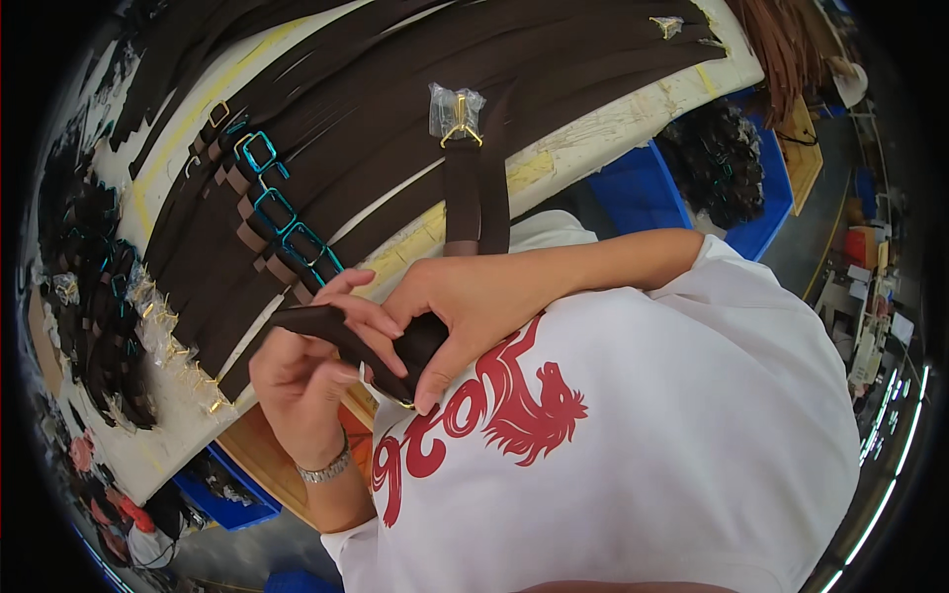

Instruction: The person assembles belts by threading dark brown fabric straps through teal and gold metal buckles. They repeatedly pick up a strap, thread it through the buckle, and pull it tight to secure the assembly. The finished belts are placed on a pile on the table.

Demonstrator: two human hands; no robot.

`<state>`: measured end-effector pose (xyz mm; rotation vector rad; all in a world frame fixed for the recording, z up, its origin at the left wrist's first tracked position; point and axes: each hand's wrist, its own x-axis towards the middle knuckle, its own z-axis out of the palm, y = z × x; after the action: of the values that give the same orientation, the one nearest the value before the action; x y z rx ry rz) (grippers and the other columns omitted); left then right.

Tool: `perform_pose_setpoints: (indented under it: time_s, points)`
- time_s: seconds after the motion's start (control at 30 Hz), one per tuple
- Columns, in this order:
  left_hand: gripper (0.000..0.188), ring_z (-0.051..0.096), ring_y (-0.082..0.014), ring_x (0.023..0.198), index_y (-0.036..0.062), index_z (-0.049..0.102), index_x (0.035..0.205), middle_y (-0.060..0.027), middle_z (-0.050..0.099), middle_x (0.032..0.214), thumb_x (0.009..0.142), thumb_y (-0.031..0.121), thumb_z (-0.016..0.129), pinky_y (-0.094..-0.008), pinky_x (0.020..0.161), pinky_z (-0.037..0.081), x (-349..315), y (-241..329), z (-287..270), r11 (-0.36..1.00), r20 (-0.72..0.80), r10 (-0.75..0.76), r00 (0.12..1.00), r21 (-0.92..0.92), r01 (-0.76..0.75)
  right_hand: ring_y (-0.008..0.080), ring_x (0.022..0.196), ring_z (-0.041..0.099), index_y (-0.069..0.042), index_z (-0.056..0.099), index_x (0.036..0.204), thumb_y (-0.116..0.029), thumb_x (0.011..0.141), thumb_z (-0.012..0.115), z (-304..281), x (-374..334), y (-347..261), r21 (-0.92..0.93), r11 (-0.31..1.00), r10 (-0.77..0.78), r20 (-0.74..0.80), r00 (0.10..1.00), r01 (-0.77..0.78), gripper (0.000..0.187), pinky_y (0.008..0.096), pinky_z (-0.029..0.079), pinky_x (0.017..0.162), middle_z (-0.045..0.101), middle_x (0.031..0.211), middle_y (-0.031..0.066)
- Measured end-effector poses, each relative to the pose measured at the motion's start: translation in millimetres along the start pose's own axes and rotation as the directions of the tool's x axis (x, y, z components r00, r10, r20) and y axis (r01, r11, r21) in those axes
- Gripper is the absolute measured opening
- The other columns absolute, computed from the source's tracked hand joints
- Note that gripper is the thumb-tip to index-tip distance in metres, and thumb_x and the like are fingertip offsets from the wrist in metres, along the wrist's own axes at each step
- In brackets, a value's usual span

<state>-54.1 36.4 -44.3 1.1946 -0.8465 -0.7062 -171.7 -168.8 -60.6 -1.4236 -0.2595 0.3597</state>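
Note:
My left hand (301, 390), with a metal-band watch at its wrist, grips a dark brown strap (331, 321) close to my shirt front. Its thumb presses on the strap near a small gold metal edge (406, 403). My right hand (465, 301) holds the same strap, thumb below and fingers folded over it; part of the strap is hidden behind these fingers. Above my right hand, a strap length (462, 203) lies over the table edge and ends in a gold clasp (461, 124) partly wrapped in clear plastic. Whether it joins the held strap is hidden.
Long dark strips (366, 109) cover the white table (583, 128). Straps with blue-filmed square buckles (275, 208) lie in a row at left. Gold hardware (173, 336) lines the table's left part. A blue bin (647, 188) with dark pieces stands beyond the right edge.

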Motion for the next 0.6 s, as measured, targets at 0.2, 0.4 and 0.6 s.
perform_pose_setpoints:
  time_s: [0.2, 0.4, 0.6]
  points:
    - [0.038, 0.06, -0.0192, 0.057, 0.0029, 0.054, 0.089, -0.0092, 0.059, 0.062, 0.112, 0.032, 0.06, -0.0445, 0.08, 0.051, -8.4, 31.1, -8.1, 0.998, -0.308, -0.026, 0.951, -0.058, 0.009, 0.035, 0.111, 0.072, -0.002, 0.073, 0.127, -0.03, 0.088, 0.088, -55.1, 1.4, -17.4, -0.593, 0.788, -0.188, 0.028, 0.982, 0.168, 0.051, 0.0425, 0.057, 0.094, 0.076, 0.122, 0.0124]
    - [0.033, 0.061, -0.0145, 0.066, -0.0063, 0.064, 0.106, -0.0204, 0.072, 0.115, 0.112, 0.025, 0.059, -0.0234, 0.049, 0.049, -6.1, 19.1, 4.0, 0.984, -0.297, -0.176, 0.939, -0.026, 0.176, 0.0205, 0.108, 0.068, -0.006, 0.076, 0.128, -0.031, 0.086, 0.09, -113.2, 14.7, -39.1, -0.395, 0.913, -0.072, 0.093, 0.993, 0.103, 0.051, 0.0356, 0.054, 0.099, 0.075, 0.118, 0.0062]
    - [0.025, 0.062, -0.0067, 0.076, -0.0059, 0.074, 0.1, -0.0155, 0.076, 0.128, 0.105, 0.018, 0.068, -0.0209, 0.062, 0.049, 6.3, 13.9, 10.6, 0.96, -0.282, -0.257, 0.924, 0.038, 0.278, 0.0241, 0.116, 0.064, -0.008, 0.073, 0.127, -0.003, 0.082, 0.073, -108.0, 13.5, -55.9, -0.565, 0.81, -0.086, 0.151, 0.985, 0.157, 0.045, 0.0397, 0.05, 0.105, 0.072, 0.121, 0.0061]
